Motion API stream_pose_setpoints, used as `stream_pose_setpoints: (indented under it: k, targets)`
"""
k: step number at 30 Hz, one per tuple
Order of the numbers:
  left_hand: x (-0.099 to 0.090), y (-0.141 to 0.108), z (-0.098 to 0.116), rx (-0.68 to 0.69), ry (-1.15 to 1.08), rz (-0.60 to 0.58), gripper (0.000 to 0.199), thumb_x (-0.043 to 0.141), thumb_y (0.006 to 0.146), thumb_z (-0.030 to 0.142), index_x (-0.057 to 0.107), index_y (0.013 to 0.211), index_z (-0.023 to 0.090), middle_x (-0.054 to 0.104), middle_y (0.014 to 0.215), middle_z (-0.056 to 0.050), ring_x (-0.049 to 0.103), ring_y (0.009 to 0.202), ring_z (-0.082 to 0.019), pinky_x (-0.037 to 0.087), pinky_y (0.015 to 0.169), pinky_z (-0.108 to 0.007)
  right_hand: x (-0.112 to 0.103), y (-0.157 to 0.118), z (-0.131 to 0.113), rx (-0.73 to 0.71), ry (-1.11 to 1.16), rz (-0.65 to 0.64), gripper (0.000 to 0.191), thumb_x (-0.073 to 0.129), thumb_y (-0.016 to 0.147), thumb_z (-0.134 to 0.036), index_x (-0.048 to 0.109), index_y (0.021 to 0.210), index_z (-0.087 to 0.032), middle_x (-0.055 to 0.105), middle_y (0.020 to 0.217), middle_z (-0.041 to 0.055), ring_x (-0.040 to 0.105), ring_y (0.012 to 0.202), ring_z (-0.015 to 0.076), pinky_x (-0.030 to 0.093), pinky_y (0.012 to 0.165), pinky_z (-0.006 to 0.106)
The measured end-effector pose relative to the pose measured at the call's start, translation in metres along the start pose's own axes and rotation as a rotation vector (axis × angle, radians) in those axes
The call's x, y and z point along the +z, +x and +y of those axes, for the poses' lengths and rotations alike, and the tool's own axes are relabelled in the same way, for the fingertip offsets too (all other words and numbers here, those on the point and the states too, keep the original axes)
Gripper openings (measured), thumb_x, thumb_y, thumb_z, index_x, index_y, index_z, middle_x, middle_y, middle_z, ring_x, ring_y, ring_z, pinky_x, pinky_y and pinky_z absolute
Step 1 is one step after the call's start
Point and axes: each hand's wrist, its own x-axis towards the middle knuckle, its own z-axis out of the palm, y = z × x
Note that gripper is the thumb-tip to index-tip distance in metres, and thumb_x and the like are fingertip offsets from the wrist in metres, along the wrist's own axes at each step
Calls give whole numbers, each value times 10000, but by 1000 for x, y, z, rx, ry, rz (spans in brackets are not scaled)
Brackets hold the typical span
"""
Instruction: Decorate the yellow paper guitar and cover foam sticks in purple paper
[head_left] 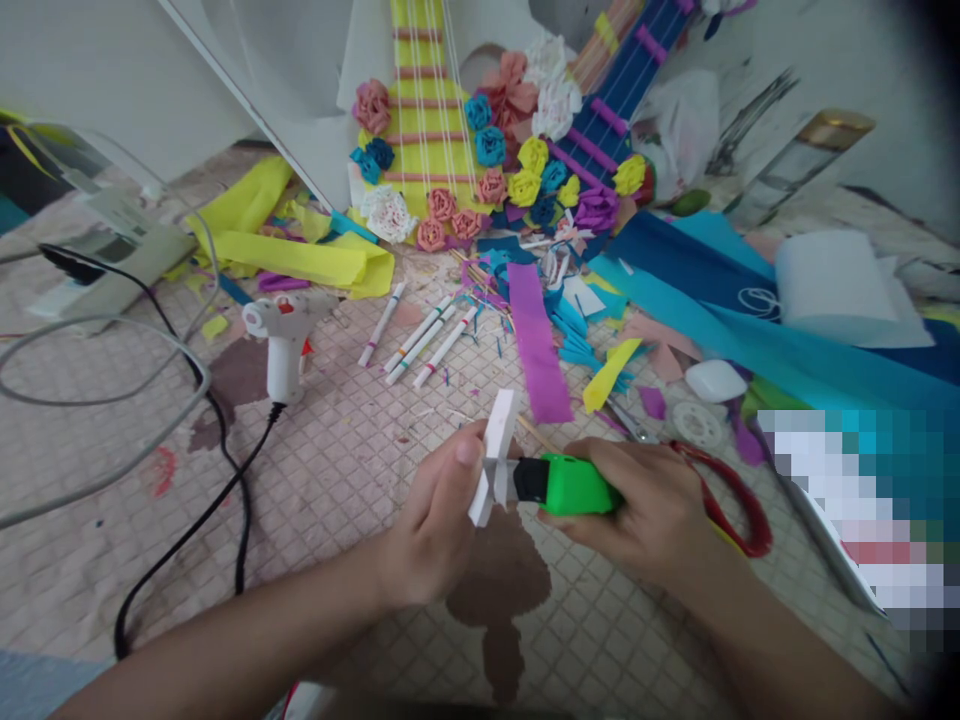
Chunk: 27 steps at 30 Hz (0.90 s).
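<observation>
My left hand (442, 510) pinches a small white block (498, 430) between thumb and fingers, above the middle front of the table. My right hand (645, 505) is wrapped round a green cutter (577, 485) with a black collar. The cutter's metal end touches the white block or overlaps it in view; its exact contact is hard to make out. Red-handled scissors (750, 510) lie beside my right hand, partly hidden by it. Beyond my hands, several white sticks with coloured bands (424, 340) lie near a purple paper strip (538, 345).
A white glue gun (283, 350) stands at the left with its black cord (244, 500) running forward. Flower-trimmed yellow (427, 120) and blue (630, 90) stringed models stand at the back. Blue paper (750, 310), a white roll (832, 285) and a pixelated screen (862, 520) lie right.
</observation>
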Motion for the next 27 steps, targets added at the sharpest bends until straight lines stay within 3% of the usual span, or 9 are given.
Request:
stream_pose_setpoints:
  k: [7, 18, 27]
  targets:
    - [0, 1, -5, 28, 19, 7, 414, 252, 929, 460, 459, 700, 185, 426, 608, 7, 366, 550, -120, 297, 516, -274, -3, 3, -4, 2, 50, -46, 458, 373, 867, -559, 537, 679, -175, 611, 520, 24, 579, 429, 144, 389, 417, 270]
    - [-3, 5, -1, 82, 79, -71, 427, 241, 928, 477, 438, 690, 183, 457, 617, 2, 409, 560, -116, 330, 521, -258, -4, 2, -3, -2, 18, -50, 447, 378, 867, -551, 537, 686, -174, 614, 522, 30, 590, 446, 151, 408, 428, 268]
    - [-3, 3, -6, 98, 131, -33, 440, 233, 930, 465, 463, 686, 179, 446, 612, -2, 395, 556, -123, 333, 523, -267, -3, 2, -4, 0, 17, -37, 407, 389, 866, -543, 540, 744, -185, 621, 531, 25, 598, 448, 161, 422, 422, 279]
